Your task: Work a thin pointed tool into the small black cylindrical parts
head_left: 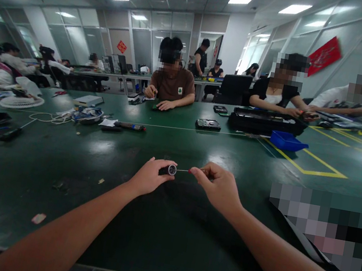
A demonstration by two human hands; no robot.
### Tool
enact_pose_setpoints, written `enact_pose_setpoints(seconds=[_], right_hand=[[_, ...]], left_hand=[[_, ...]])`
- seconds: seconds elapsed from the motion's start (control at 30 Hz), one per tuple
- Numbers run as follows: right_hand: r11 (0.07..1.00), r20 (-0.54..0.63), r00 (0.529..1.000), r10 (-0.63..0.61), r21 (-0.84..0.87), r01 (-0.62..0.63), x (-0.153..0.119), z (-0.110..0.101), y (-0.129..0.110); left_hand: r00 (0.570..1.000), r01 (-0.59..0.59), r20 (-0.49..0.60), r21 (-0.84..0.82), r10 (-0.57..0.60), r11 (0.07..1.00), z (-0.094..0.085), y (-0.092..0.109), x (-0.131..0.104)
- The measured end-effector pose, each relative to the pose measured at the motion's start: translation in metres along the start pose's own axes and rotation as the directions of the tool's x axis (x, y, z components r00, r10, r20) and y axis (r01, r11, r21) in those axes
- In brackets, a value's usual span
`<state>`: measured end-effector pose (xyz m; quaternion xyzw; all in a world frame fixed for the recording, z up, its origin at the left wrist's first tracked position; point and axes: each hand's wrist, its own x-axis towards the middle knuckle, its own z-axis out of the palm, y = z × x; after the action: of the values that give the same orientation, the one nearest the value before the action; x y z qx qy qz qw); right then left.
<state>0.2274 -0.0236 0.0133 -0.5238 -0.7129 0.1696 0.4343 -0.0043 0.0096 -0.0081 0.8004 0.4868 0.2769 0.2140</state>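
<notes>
In my left hand is what looks like a small black flashlight, its round silver-rimmed end turned toward me. The fingers are closed around its body. My right hand pinches a thin screwdriver; a bit of red shows by the thumb, and most of the handle is hidden in the fingers. The metal shaft points left, its tip at the flashlight's silver end. Whether the tip touches or goes inside, I cannot tell. Both hands are held over the green table.
Ahead lie a hard drive, a black casing and a blue tray. A pen-like tool and a cable bundle are to the left. A co-worker sits opposite. Small scraps dot the near left.
</notes>
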Motion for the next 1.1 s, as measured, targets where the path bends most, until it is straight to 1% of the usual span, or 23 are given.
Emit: enact_pose_setpoints(seconds=[0.3, 0.4, 0.53, 0.7, 0.83, 0.97, 1.03, 1.1], right_hand=[[1.000, 0.012, 1.000, 0.026, 0.002, -0.026, 0.0007, -0.0006, -0.0021], [0.999, 0.027, 0.999, 0.033, 0.032, -0.034, 0.0002, -0.0011, -0.0026], [0.997, 0.076, 0.997, 0.025, 0.065, -0.030, -0.0001, -0.0008, -0.0027], [0.997, 0.177, 0.984, 0.026, 0.060, -0.037, 0.0022, 0.0018, -0.0013], [0.999, 0.140, 0.990, 0.027, 0.034, -0.032, 0.0025, 0.0031, -0.0017], [0.998, 0.116, 0.993, 0.009, 0.061, -0.016, 0.0010, 0.0030, -0.0023], [0.997, 0.121, 0.993, -0.013, 0.073, 0.004, 0.0010, 0.0027, -0.0011], [0.996, 0.148, 0.989, 0.001, 0.084, -0.013, 0.0017, 0.0027, 0.0010]], left_hand=[[1.000, 0.001, -0.006, 0.007, -0.001, 1.000, 0.0005, -0.0010, 0.0002], [1.000, -0.001, -0.021, 0.014, 0.002, 1.000, 0.0005, -0.0010, 0.0004], [0.999, 0.011, -0.042, 0.018, -0.010, 1.000, -0.0011, 0.0008, 0.0007], [0.999, 0.021, -0.047, 0.025, -0.020, 0.999, -0.0021, 0.0028, 0.0001], [1.000, 0.017, -0.017, 0.042, -0.016, 0.999, -0.0016, 0.0052, -0.0003], [1.000, 0.009, 0.010, 0.037, -0.009, 0.999, -0.0011, 0.0061, -0.0004], [1.000, 0.014, 0.005, 0.032, -0.014, 0.999, -0.0011, 0.0056, -0.0006], [1.000, 0.017, -0.001, 0.037, -0.017, 0.999, -0.0009, 0.0052, -0.0008]])
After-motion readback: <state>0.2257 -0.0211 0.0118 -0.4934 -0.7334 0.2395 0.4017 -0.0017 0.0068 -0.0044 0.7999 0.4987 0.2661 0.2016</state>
